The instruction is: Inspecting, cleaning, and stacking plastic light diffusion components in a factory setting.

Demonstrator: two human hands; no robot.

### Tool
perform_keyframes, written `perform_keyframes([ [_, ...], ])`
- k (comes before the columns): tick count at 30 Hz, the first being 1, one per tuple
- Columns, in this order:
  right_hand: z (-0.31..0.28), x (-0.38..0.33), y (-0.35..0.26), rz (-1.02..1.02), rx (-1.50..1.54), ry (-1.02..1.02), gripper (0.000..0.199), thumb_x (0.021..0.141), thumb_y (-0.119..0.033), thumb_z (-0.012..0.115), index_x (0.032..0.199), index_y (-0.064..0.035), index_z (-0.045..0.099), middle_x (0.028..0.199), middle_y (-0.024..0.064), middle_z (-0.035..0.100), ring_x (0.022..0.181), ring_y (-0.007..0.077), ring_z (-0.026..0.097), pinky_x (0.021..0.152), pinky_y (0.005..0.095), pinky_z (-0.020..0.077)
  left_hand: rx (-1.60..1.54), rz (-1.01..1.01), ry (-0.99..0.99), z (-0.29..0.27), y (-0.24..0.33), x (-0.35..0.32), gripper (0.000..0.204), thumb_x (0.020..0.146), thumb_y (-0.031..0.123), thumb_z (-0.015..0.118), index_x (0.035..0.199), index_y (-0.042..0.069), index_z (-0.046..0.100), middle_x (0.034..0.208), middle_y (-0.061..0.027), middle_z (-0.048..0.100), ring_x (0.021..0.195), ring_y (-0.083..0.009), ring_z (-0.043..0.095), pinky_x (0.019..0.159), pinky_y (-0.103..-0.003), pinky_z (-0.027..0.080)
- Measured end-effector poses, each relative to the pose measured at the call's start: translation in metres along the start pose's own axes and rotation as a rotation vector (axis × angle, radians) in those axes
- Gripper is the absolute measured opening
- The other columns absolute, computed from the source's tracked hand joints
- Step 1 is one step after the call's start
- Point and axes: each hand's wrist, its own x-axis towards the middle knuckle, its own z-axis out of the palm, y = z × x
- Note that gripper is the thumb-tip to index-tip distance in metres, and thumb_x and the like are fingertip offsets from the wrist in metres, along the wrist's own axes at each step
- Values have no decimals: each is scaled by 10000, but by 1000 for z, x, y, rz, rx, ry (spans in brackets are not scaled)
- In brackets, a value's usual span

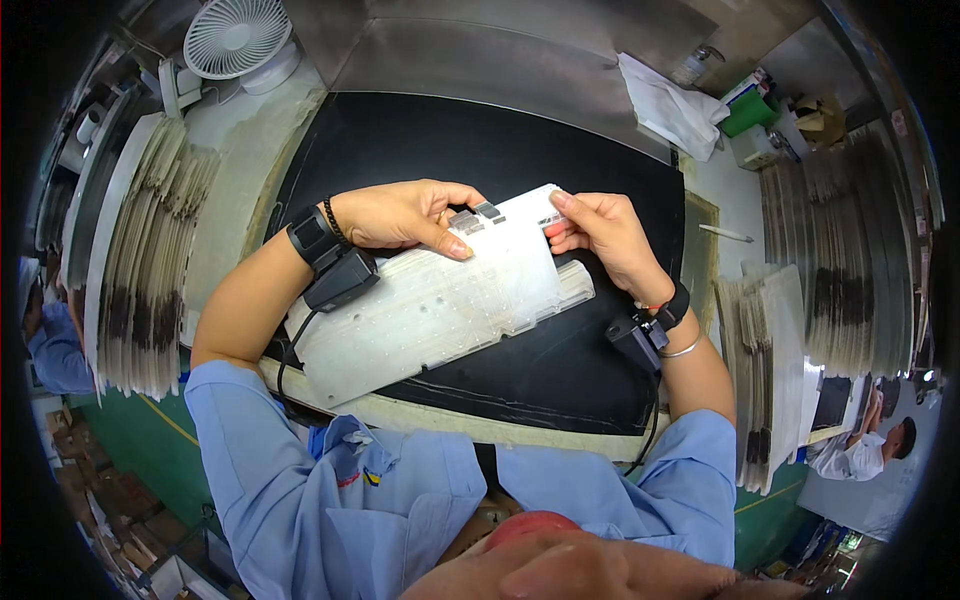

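Note:
Several thin whitish panels with small holes lie stacked at a slant across the black mat; the top panel [515, 265] reaches up to the right. Two small grey metallic pieces [466, 222] sit at its upper edge. There my left hand [405, 215] grips the panel's edge, its thumb on the face and index finger beside the grey pieces; its other fingers are partly hidden. With thumb and fingers, my right hand [605, 230] pinches the narrow upper right end of the white panel. Both wrists carry black straps with small dark devices.
The black mat [600, 370] covers the worktable. Tall stacks of panels stand at the left [150, 260] and right [765, 370]. A white fan [238, 38] is at the back left, a white cloth [668, 100] and green container [750, 110] at the back right. Other people appear at both sides.

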Motion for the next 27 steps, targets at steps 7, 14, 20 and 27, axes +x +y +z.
perform_keyframes([
  [7,-2,-2,2,-42,31,-43,320,939,-234,585,964,78,654,863,133,673,717,117,665,679,213,568,49,23,9,1,0,1,497,792,49,738,1211,-17,480,1066,-89,645,949,-116,626,857,-251,498],
  [14,1,-1,1,-25,20,-44,311,937,-221,587,981,80,653,873,131,672,740,121,662,686,210,569,37,19,-12,2,1,1,495,792,51,737,1209,-12,478,1063,-89,649,936,-107,629,827,-242,511],
  [20,4,-2,-1,-23,-34,11,298,928,-218,604,946,72,669,841,99,674,724,92,640,665,187,541,73,24,-8,6,3,0,502,793,38,732,1216,-16,469,1068,-85,648,938,-104,629,829,-241,512],
  [27,-4,-3,3,-64,-112,-32,268,912,-220,632,927,41,692,796,41,673,667,43,590,607,165,458,98,23,-16,4,1,2,489,794,32,730,1206,-15,469,1077,-82,643,950,-103,623,840,-236,504],
])
